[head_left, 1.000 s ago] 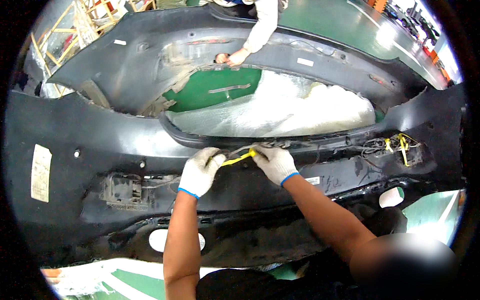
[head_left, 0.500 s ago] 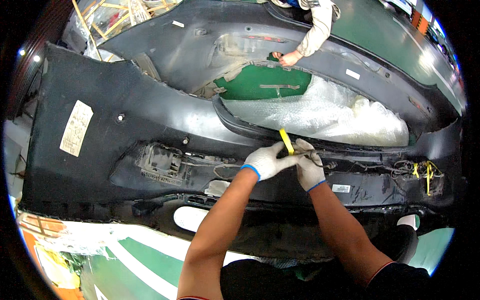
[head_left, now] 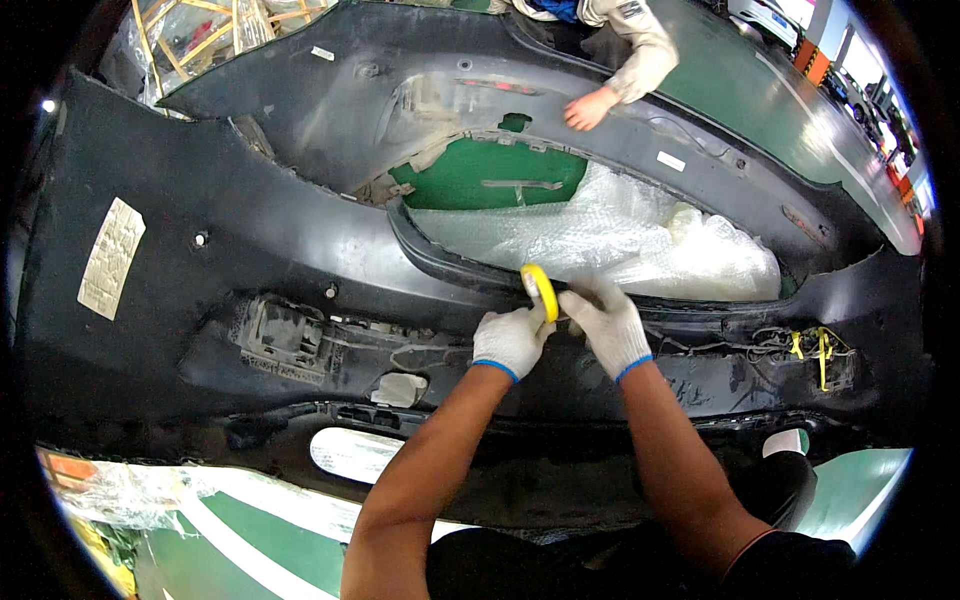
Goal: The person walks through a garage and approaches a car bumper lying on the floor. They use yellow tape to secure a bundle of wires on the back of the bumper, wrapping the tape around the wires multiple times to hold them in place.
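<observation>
A roll of yellow tape (head_left: pixel 544 294) is held upright by my left hand (head_left: pixel 510 338), which wears a white knit glove with a blue cuff and is closed on the roll's lower part. Just right of it is my right hand (head_left: pixel 612 328), gloved the same way; its fingers are smeared by motion, and whether they hold anything does not show. Both hands are above a large black car bumper (head_left: pixel 340 235), inner side up. A dark wire harness (head_left: pixel 690 347) runs along it, with strips of yellow tape (head_left: pixel 823 360) at its right end.
Behind lies a second dark bumper (head_left: pixel 330 110), with a co-worker's bare hand (head_left: pixel 590 108) over it. Clear bubble wrap (head_left: pixel 640 245) fills part of the gap between them. A black module (head_left: pixel 283 335) sits on the near bumper's left half. A wooden-framed crate (head_left: pixel 215 40) stands far left.
The tape roll has turned to show more of its side. My right hand has come away from the harness. The co-worker's hand has lifted off the far bumper's edge. The view has shifted.
</observation>
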`<state>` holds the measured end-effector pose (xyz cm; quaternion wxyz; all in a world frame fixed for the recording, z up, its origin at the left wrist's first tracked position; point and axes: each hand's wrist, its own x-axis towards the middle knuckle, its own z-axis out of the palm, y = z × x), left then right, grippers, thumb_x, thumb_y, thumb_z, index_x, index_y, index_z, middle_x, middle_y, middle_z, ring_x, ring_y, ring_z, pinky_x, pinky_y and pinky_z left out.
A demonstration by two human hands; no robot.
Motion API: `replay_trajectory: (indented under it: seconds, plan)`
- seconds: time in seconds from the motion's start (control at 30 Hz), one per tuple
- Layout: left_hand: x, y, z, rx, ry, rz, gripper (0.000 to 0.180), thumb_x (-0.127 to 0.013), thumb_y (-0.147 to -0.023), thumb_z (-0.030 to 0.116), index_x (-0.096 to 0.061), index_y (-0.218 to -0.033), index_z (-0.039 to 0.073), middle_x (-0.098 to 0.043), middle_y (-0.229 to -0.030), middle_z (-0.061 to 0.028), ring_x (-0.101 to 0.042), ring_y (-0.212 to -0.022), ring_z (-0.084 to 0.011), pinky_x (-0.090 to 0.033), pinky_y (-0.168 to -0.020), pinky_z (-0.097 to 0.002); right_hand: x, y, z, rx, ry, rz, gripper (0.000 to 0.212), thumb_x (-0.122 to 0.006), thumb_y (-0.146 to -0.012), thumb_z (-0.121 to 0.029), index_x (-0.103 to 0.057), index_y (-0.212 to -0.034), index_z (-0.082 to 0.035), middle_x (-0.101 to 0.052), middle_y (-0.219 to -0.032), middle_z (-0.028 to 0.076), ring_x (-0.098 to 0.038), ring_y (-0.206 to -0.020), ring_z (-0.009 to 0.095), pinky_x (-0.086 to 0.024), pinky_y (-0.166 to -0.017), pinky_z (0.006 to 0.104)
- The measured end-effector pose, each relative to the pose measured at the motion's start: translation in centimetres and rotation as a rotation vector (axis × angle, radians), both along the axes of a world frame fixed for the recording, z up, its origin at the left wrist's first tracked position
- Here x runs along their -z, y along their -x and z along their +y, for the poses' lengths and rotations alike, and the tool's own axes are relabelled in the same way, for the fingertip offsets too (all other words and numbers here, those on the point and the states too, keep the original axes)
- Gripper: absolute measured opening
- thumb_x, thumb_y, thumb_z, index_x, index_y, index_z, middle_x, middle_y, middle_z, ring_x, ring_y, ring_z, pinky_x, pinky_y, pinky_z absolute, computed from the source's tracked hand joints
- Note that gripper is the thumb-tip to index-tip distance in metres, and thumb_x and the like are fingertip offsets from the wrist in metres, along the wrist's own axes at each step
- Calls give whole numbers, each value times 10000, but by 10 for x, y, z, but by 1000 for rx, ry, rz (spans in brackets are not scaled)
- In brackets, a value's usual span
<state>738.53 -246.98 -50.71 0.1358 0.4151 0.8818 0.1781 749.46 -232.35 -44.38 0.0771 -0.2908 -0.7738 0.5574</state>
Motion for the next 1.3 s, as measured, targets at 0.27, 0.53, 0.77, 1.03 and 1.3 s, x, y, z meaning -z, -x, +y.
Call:
replay_trajectory:
  seconds: [0.27, 0.53, 0.77, 1.03, 1.3]
  plan:
    - [-9, 33, -19, 43, -361, -227, 876, -888, -762, 309, -489, -1513, 98, -589, -1451, -204, -589, -1321, -352, -471, -1114, -404, 2, 72, 28, -15, 108, 185, 557, -743, -883, -178, -614, -1366, 68, -725, -1223, 184, -703, -1084, 266, -543, -953, 349]
    - [34, 59, -2, 28, -306, -159, 381, -822, -827, 258, -706, -1146, 86, -712, -1101, -175, -681, -1065, -385, -545, -926, -441, 10, 27, 44, 56, 207, 216, 479, -735, -908, -169, -643, -1323, 53, -734, -1148, 123, -677, -998, 174, -536, -901, 310]
    - [77, 69, 13, 53, 117, -96, 364, -746, -868, 417, -757, -1108, 143, -716, -1096, -145, -671, -1055, -378, -523, -923, -478, 75, -21, -16, 267, 266, 6, 488, -688, -959, -167, -581, -1387, 41, -698, -1251, 168, -678, -1099, 193, -527, -978, 326]
    - [72, 49, -1, 147, 69, 13, 346, -645, -960, 351, -728, -1285, 266, -644, -1177, -126, -549, -1183, -355, -451, -1014, -477, 141, -72, -34, 415, 331, -21, 508, -601, -982, -129, -531, -1473, -16, -699, -1263, 168, -696, -1106, 240, -539, -955, 349]
    - [74, 54, -15, 306, 52, 17, 394, -622, -972, 273, -683, -1361, 251, -619, -1417, -89, -538, -1300, -354, -410, -1127, -482, 130, -60, -87, 207, 145, -593, 554, -687, -934, -378, -557, -1249, 59, -723, -1092, 269, -714, -1031, 412, -558, -888, 451]
